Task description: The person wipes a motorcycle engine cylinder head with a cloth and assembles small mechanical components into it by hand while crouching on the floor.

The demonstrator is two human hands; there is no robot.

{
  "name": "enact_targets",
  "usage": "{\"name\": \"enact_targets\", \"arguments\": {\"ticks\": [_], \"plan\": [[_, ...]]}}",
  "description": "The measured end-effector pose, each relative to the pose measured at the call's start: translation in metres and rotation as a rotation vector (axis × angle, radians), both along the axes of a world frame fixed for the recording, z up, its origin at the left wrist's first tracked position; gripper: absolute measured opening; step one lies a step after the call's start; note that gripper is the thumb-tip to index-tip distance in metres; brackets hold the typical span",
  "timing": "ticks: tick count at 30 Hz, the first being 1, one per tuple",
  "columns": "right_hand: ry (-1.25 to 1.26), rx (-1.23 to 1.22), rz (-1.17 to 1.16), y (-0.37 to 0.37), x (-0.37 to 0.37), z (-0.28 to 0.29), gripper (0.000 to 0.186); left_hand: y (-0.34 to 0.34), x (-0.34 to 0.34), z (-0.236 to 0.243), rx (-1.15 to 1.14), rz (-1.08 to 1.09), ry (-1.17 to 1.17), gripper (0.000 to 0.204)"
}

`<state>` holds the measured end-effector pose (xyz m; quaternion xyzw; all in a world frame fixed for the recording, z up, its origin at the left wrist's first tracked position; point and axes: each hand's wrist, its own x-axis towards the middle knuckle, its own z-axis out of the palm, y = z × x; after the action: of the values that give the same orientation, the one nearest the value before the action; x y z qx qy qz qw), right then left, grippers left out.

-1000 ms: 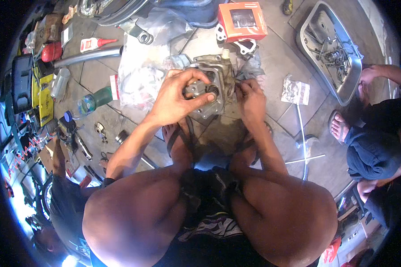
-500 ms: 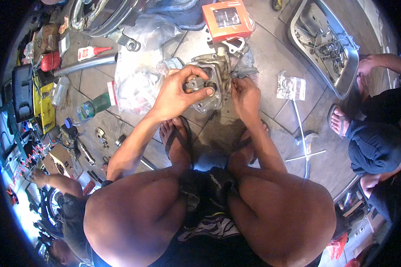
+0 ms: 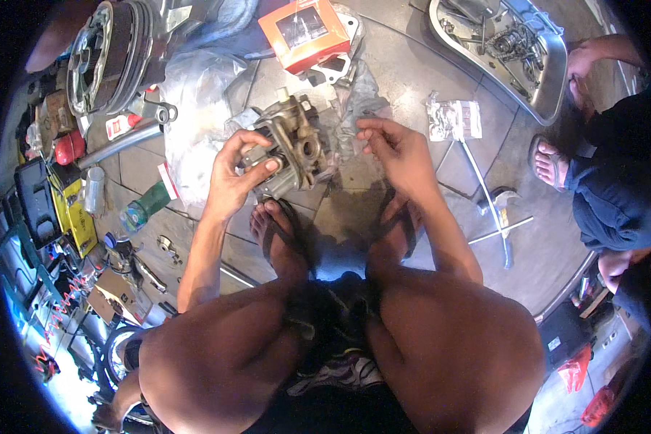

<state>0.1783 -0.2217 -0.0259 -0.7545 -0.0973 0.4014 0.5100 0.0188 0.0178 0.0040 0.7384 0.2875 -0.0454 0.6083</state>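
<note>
My left hand (image 3: 239,170) is closed on a metal engine cylinder head (image 3: 304,126), thumb and index finger at its left face. The part is tilted, showing a round port on the side towards the right. My right hand (image 3: 405,163) is apart from it, just to the right, beside a grey crumpled cloth (image 3: 354,105). Its fingers are curled towards the thumb; anything between them is too small to make out. Behind the part lie a metal gasket (image 3: 324,74) and an orange box (image 3: 282,54).
A metal tray (image 3: 557,79) of parts is upper right, near a co-worker's hand (image 3: 580,64) and foot (image 3: 550,163). A long cross-shaped wrench (image 3: 488,202) and packet (image 3: 452,119) lie right. Plastic bags (image 3: 195,87), a bottle (image 3: 141,206), rim (image 3: 83,65) and tools fill the left.
The view has shifted. My left hand has tilted the cylinder head over, exposing more of its right side. My right hand has come away from it to the right.
</note>
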Motion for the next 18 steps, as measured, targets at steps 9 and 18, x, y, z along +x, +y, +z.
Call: {"name": "enact_targets", "arguments": {"ticks": [9,18], "plan": [[-0.423,0.023,0.165,0.023,-0.022,-0.025,0.022,0.002,0.006,-0.005,0.024,-0.039,-0.083,0.032],[-0.617,-0.082,0.084,0.024,-0.027,-0.047,0.027,-0.011,0.033,0.000,-0.001,-0.139,0.027,0.032]]}}
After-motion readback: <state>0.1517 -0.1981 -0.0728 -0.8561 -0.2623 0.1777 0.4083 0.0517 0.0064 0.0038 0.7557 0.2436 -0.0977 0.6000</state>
